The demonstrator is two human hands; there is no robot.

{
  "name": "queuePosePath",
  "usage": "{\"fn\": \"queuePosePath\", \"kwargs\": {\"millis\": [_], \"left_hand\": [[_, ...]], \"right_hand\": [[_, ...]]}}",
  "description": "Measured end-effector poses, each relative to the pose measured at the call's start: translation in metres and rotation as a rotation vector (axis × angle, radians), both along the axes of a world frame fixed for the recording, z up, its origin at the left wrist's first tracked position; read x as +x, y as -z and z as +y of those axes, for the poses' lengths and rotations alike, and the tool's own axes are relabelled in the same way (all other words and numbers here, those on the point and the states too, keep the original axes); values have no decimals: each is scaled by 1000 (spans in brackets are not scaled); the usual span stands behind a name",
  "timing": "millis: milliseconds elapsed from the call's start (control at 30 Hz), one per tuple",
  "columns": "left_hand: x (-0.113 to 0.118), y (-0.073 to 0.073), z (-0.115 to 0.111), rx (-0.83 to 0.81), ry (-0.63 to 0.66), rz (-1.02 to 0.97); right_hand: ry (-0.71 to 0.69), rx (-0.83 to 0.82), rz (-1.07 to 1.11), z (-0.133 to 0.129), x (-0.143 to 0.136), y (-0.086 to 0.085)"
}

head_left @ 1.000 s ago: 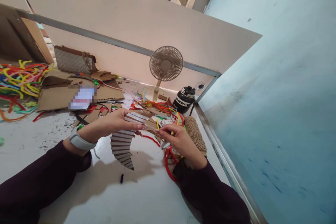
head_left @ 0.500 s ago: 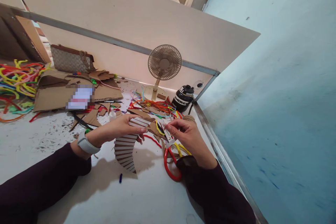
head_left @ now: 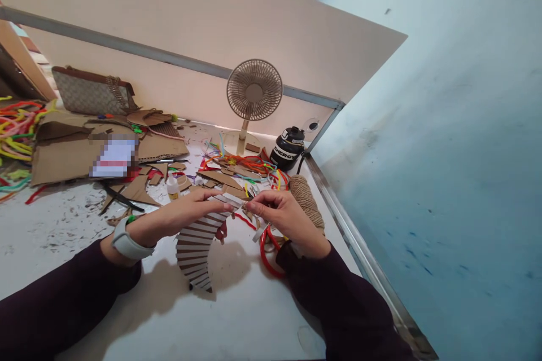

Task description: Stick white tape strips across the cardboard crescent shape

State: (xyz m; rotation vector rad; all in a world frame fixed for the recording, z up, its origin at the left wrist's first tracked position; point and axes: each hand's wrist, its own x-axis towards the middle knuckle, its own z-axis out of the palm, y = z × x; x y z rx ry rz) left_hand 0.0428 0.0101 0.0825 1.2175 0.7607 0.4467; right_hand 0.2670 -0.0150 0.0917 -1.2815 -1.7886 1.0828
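My left hand point(head_left: 182, 213), wearing a pale watch band, is closed around the upper part of a crescent-shaped cardboard piece point(head_left: 193, 249). White strips run across the crescent, and its narrow lower tip hangs close to the table. At its upper end, my right hand point(head_left: 285, 215) is closed in a pinch, fingertips against or right beside the white edge. What lies between those fingertips is too small to make out. Under my right wrist are the red handles of scissors point(head_left: 266, 259); the blades are mostly hidden.
Twine point(head_left: 302, 198) lies by the right edge, near a black jar point(head_left: 287, 149). Behind are a fan point(head_left: 254, 90), cardboard scraps point(head_left: 224, 180) and pipe cleaners point(head_left: 249, 162). A small glue bottle point(head_left: 173, 187), phone point(head_left: 113, 158) and handbag point(head_left: 91, 90) are to the left.
My right hand has moved left from beside the scissors to the crescent's upper end. My left hand still holds the crescent, slightly turned. The whole view has shifted a little.
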Motion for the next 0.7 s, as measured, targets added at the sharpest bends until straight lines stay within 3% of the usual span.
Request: {"fn": "queuePosePath", "kwargs": {"millis": [533, 700], "left_hand": [[-1, -3, -2, -29, -22, 9], [1, -5, -2, 37, 4, 53]], "right_hand": [[-1, 57, -21, 0, -1, 1], [-3, 62, -25, 0, -2, 0]]}}
